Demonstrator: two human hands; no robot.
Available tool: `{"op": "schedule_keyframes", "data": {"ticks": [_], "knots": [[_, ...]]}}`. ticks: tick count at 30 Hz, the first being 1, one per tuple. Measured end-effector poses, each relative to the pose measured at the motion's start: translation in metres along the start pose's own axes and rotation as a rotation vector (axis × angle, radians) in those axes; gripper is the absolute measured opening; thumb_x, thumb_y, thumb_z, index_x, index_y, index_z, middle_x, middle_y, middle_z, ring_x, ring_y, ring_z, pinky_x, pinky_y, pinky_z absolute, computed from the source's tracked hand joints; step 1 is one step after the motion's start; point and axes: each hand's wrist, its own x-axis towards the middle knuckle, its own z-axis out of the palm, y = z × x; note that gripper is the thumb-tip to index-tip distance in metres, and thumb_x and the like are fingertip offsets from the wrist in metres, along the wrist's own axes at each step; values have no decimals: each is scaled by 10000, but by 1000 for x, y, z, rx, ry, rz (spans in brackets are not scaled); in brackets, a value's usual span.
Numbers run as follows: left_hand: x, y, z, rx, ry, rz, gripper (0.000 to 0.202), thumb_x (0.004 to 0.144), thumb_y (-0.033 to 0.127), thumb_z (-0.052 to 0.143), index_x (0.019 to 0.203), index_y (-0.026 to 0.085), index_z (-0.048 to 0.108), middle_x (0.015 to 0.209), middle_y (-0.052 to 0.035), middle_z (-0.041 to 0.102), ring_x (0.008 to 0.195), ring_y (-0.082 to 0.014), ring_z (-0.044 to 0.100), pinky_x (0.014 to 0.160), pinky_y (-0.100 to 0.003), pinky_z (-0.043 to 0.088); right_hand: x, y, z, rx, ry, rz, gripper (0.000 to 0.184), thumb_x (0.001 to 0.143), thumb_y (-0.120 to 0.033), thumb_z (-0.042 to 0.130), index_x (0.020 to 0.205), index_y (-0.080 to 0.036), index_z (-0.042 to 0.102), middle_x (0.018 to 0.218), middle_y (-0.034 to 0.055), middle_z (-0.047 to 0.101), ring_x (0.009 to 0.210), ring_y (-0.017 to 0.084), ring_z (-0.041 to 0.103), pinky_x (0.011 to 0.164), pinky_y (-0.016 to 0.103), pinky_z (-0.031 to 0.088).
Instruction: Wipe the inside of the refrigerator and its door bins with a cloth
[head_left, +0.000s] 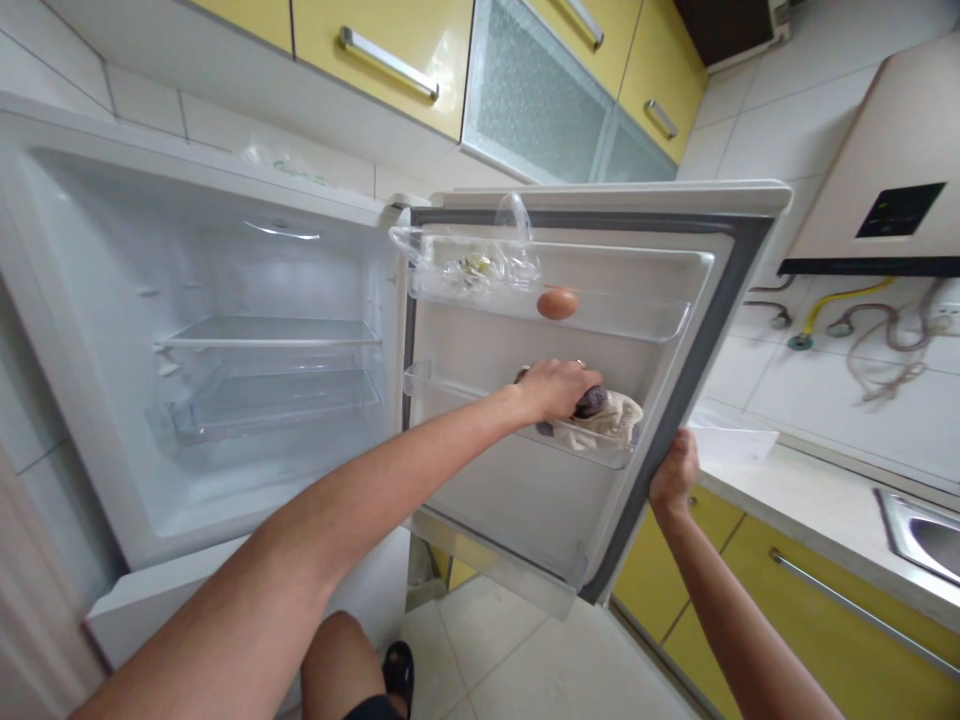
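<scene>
My left hand (559,388) reaches across to the middle shelf (457,400) of the fridge door, its fingers closed around a dark grey cloth (592,402). Part of that cloth is hidden beneath the hand. Right beside it a beige cloth (611,420) hangs over the shelf's front wall. With closed fingers, my right hand (675,468) grips the outer edge of the open fridge door (724,300). In the top door shelf (622,315) lies a brown egg (557,303). A clear plastic bag (487,268) with something greenish inside sits left of the egg.
The fridge compartment (262,270) with its glass shelf (277,330) stands open at left. A counter (817,500) with a sink (926,530) runs along the right, under a water heater (885,170). Yellow cabinets (390,30) hang above. My knee is near the fridge's lower part.
</scene>
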Motion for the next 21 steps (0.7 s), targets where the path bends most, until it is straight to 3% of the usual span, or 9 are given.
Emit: {"op": "schedule_keyframes", "data": {"ticks": [8,15,21], "knots": [[-20,-53,6,118,18,-208,350,941,167,468,1195,259,690,1216,-101,703,1082,-265,702,843,-347,516,10,11,3,-24,1,15,675,865,-829,403,905,-192,621,799,-11,542,787,179,492,756,346,393],[-59,-116,2,82,39,-427,387,848,131,543,1180,232,715,1179,-131,707,1108,-312,686,900,-394,506,2,-1,1,-73,20,-2,687,853,-852,382,859,-196,584,767,-25,486,739,157,431,714,336,345],[-82,-139,-3,-96,211,-641,426,741,101,651,1138,246,708,1237,-125,693,1197,-350,648,1002,-429,483,-4,-12,-1,-48,31,20,658,829,-858,418,782,-211,529,709,-47,420,668,136,362,636,322,290]]}}
